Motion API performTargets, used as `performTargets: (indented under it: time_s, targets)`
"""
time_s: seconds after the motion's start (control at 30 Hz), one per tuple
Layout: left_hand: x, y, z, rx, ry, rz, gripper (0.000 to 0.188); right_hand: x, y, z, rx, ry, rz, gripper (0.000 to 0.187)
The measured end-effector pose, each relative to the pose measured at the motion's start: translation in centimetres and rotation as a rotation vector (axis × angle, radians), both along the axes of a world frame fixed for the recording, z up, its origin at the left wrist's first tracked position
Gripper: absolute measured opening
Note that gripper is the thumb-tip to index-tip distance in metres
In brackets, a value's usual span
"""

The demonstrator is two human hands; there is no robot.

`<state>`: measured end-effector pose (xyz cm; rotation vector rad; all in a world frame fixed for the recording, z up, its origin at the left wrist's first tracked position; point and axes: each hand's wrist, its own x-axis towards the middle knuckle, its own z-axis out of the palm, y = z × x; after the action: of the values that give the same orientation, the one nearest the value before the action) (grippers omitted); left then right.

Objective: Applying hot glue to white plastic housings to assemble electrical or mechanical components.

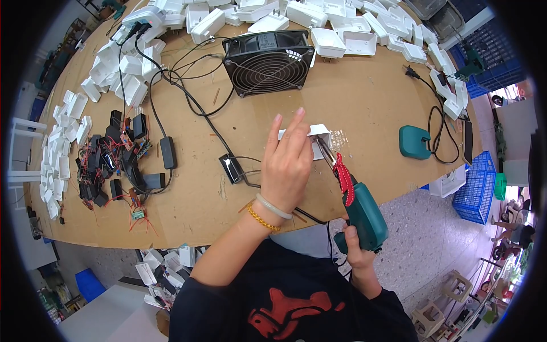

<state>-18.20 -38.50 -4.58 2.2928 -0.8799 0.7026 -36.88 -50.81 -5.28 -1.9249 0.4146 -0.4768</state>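
Observation:
My left hand (pixel 288 162) lies palm down over a white plastic casing (pixel 322 137), its fingers stretched out past the casing's far side. The thumb and any grip beneath the palm are hidden. In my right hand (pixel 359 251) is a teal gun-shaped power tool (pixel 367 214), its handle wrapped by my fingers. A red band with white stitching (pixel 345 179) is tied round its front. The tool's metal prongs (pixel 326 151) reach into the casing's right end, next to my left fingers. Pale crumbs (pixel 340 138) are scattered right of the casing.
A black fan (pixel 269 64) stands beyond the casing. White plastic shells (pixel 208 25) pile along the far and left edges. Black modules with red wires (pixel 108 162) lie at left. Cables (pixel 208 117) cross the table. A teal case (pixel 414 142) sits at right, near a coiled cord (pixel 439 122).

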Motion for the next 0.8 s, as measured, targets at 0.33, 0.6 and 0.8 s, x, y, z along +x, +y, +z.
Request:
performTargets:
  time_s: [0.33,0.6,0.8]
  targets:
    - [-0.04,-0.03,-0.07,0.005,-0.011,0.003,0.006,0.04,-0.15,0.15,-0.009,-0.009,0.049,0.025]
    - [0.06,-0.02,-0.18,0.006,-0.016,0.006,0.005,-0.27,-0.22,-0.04,-0.015,0.032,0.044,0.031]
    - [0.03,-0.06,-0.03,0.005,-0.022,0.008,0.005,-0.57,-0.32,0.07,-0.001,0.064,0.048,0.031]
